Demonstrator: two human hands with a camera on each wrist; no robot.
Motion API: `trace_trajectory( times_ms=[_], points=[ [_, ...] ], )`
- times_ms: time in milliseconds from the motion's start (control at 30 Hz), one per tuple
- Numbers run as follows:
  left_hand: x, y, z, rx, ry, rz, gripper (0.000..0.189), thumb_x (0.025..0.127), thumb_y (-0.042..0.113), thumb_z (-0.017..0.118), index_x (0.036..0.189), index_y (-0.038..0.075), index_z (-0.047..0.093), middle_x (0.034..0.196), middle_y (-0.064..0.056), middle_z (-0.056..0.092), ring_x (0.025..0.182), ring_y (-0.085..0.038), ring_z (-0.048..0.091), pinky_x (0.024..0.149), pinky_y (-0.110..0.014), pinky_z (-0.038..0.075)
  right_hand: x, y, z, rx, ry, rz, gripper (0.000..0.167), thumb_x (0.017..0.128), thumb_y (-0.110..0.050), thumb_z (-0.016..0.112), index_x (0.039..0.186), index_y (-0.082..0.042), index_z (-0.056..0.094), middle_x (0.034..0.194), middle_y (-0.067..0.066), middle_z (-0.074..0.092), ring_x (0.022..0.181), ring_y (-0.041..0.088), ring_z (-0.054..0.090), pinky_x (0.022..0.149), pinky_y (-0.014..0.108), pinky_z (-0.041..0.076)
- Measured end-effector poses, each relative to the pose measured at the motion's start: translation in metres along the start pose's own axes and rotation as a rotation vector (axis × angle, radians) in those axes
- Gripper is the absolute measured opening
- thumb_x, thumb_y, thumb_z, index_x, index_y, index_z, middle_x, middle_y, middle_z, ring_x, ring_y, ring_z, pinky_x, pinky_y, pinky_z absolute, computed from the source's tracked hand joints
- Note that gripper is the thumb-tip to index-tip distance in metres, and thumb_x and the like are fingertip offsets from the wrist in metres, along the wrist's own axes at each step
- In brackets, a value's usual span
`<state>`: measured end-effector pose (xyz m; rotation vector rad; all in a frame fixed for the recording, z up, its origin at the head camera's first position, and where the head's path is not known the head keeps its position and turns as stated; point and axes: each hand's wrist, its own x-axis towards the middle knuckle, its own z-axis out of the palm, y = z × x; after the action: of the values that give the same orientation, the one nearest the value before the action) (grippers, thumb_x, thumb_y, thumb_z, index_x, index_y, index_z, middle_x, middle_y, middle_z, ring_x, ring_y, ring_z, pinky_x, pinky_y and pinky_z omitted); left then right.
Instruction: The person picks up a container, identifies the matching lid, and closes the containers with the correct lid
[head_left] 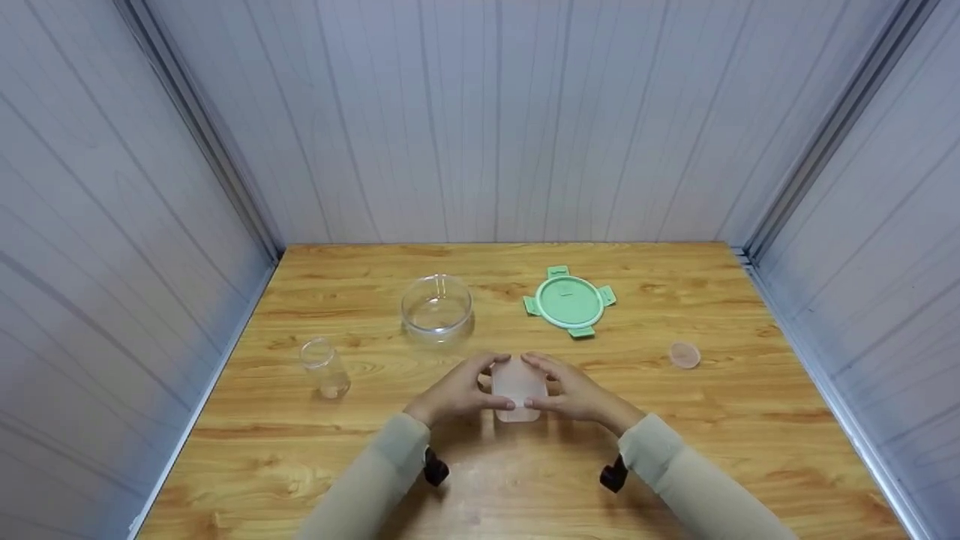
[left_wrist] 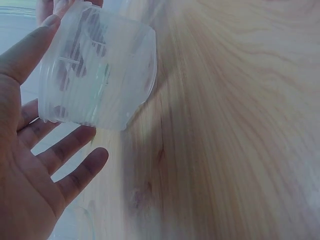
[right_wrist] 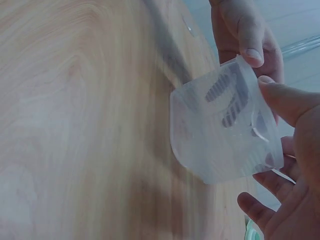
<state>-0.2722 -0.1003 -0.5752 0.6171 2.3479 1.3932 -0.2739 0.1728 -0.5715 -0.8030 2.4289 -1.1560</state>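
Observation:
A translucent plastic container (head_left: 519, 386), roughly square with rounded corners, stands at the front middle of the wooden table (head_left: 517, 502). From its left side my left hand (head_left: 459, 391) grips the top rim, thumb on the near edge and fingers round the far side. My right hand (head_left: 581, 395) mirrors this grip on the right, and the two thumbs nearly meet. In the left wrist view the ribbed see-through wall of the container (left_wrist: 112, 70) shows, with the lower fingers spread beside it. The right wrist view shows both thumbs pressing at the rim of the container (right_wrist: 215, 130).
Behind the hands stands a round clear glass bowl (head_left: 437, 330). Right of it lies a round green lid (head_left: 570, 302) with several flip tabs. A clear cylindrical jar (head_left: 324, 369) stands at the left, and a small round translucent lid (head_left: 685, 355) lies at the right. Panelled walls (head_left: 495, 135) enclose the table.

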Motion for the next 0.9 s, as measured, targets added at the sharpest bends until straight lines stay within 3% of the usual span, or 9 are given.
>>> trace_trajectory(
  times_ms=[367,633,900],
  points=[
    [-0.003,-0.002,-0.006,-0.025,-0.001,0.008,0.087,0.092,0.033,0.090,0.163,0.008,0.048,0.159,-0.011,0.058,0.140,-0.037,0.059,0.113,-0.059,0.054,-0.001,0.002,-0.002,0.017,0.039,-0.003,0.083,0.102,-0.035,0.078,0.165,0.002,0.039,0.169,0.028,0.041,0.150,0.051,0.047,0.119,0.068,0.045],
    [-0.007,-0.008,-0.013,0.003,0.013,0.042,0.076,0.095,0.030,0.087,0.160,0.009,0.053,0.163,-0.010,0.056,0.142,-0.039,0.057,0.114,-0.057,0.054,-0.007,0.007,-0.008,0.056,0.044,-0.013,0.079,0.102,-0.032,0.078,0.163,0.004,0.042,0.164,0.027,0.049,0.143,0.050,0.053,0.118,0.067,0.046],
    [-0.006,-0.011,-0.015,-0.025,0.005,0.053,0.064,0.099,0.026,0.082,0.155,0.009,0.059,0.162,-0.010,0.057,0.139,-0.036,0.060,0.114,-0.053,0.054,-0.007,0.012,-0.013,0.088,0.022,-0.082,0.064,0.106,-0.019,0.071,0.157,0.011,0.046,0.160,0.033,0.050,0.143,0.052,0.054,0.116,0.066,0.048]
  ],
)
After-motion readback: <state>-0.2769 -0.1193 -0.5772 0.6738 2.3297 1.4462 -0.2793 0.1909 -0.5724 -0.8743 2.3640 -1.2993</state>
